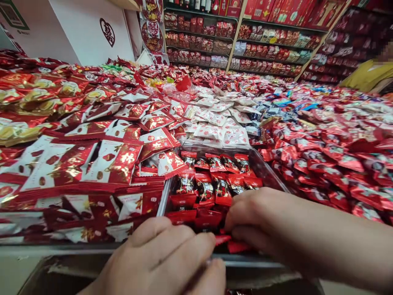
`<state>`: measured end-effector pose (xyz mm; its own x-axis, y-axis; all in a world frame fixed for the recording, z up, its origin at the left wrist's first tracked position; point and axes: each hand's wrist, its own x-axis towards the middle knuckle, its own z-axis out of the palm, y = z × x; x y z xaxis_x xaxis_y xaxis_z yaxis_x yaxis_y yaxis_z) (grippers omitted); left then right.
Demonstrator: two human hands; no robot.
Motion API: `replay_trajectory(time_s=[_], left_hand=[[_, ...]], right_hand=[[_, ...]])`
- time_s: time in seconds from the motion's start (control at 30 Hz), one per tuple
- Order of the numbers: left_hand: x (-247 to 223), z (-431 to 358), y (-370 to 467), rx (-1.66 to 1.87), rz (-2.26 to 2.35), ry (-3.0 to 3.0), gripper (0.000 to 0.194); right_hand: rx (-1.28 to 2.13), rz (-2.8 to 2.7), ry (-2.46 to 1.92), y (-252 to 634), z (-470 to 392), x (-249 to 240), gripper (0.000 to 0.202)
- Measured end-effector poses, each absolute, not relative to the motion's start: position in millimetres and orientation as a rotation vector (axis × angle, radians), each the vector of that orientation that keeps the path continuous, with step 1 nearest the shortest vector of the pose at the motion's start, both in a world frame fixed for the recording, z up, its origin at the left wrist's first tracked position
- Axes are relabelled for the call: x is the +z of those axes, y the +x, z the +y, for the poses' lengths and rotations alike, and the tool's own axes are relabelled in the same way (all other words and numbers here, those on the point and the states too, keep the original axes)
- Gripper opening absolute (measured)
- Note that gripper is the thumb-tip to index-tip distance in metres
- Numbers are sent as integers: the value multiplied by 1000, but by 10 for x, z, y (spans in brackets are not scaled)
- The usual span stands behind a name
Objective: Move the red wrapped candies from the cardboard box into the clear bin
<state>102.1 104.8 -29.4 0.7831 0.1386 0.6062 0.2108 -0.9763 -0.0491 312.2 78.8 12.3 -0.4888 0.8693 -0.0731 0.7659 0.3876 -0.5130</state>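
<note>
"Where are the hands?"

"Both are at the near end of a clear plastic tray [272, 166]. The left hand [162, 254] is over the front rim, fingers bent and close together. The right hand [254, 215] reaches in from the right, fingers curled down among the small glossy red-and-black wrapped sweets [222, 189]."

"Pinching one?"

"I can't tell; the right fingertips are hidden, and the left hand's grip is unclear too. Red wrapper ends show between the hands."

"How do the sweets lie?"

"In rows inside the tray, with pale lettering too small to read."

"And around it?"

"To the left, red-and-white packets [112, 162] with gold characters I can't make out. Just behind, white packets with red print [211, 131]. To the right, a heap of shiny red twisted wrappers [322, 164]."

"Any signs?"

"A white box [95, 32] bears a dark red heart around the double-happiness character, 囍. Left of that, a green-edged QR code panel [14, 14]. A person in a yellow top [368, 76] is at the far right, near packed shelves [273, 43]."
</note>
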Motion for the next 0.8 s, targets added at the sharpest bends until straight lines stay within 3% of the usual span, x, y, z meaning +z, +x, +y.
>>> replay_trajectory(time_s=[0.23, 0.43, 0.5, 0.63, 0.8], left_hand=[[-198, 976, 1054, -954, -322, -2944, 28], [-182, 831, 917, -1191, -306, -2916, 42], [-225, 729, 795, -1280, -261, -2862, 42], [-494, 439, 639, -1135, -117, -3012, 36], [-1293, 129, 657, -279, -200, -3263, 13]], right_hand=[[753, -2494, -1686, 3083, 849, 126, 17], [78, -2323, -1546, 3043, 400, 363, 16], [59, -2266, -1433, 2978, 97, 347, 15], [438, -2502, -1323, 2726, -380, -329, 9], [622, -2763, -1692, 2557, -439, -1741, 16]])
